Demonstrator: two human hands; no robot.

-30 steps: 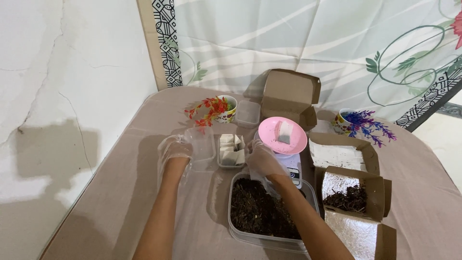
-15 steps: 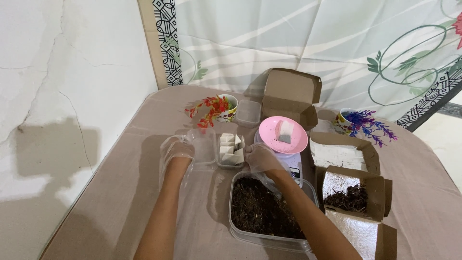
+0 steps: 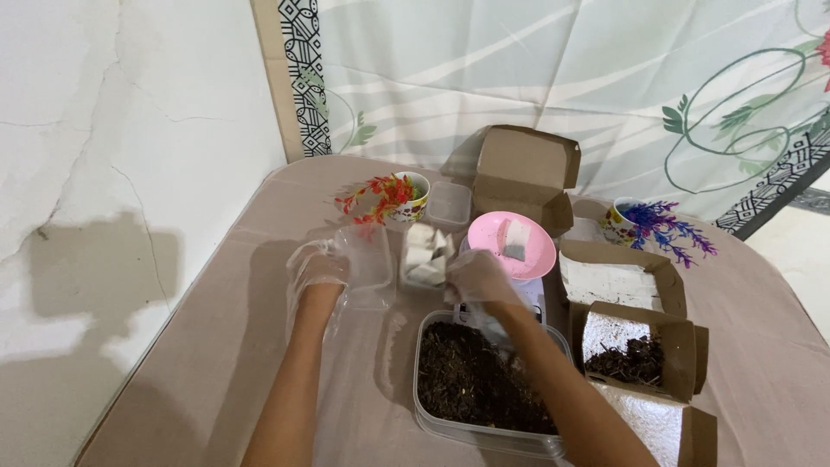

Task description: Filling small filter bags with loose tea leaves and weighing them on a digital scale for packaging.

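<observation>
Both of my hands wear thin clear gloves. My left hand [image 3: 316, 272] grips the left edge of a clear plastic lid [image 3: 370, 264] held just above the table. My right hand [image 3: 475, 277] hovers with curled fingers above the far rim of a clear tub of dark loose material [image 3: 475, 380], its back to the camera. Whether it holds anything is hidden. Between the hands stands a small clear container of white sachets [image 3: 424, 259]. Just beyond my right hand, a pink bowl [image 3: 497, 233] with one sachet in it rests on a white scale.
Open brown cardboard boxes stand behind the bowl [image 3: 523, 173] and at the right [image 3: 618, 281]; one of them [image 3: 640, 359] holds dark material. Two cups hold artificial flowers, red [image 3: 389, 197] and purple [image 3: 648, 223]. A wall runs along the left, a curtain behind.
My right hand has edged slightly away from me, towards the sachet container. The left hand and the lid have barely shifted.
</observation>
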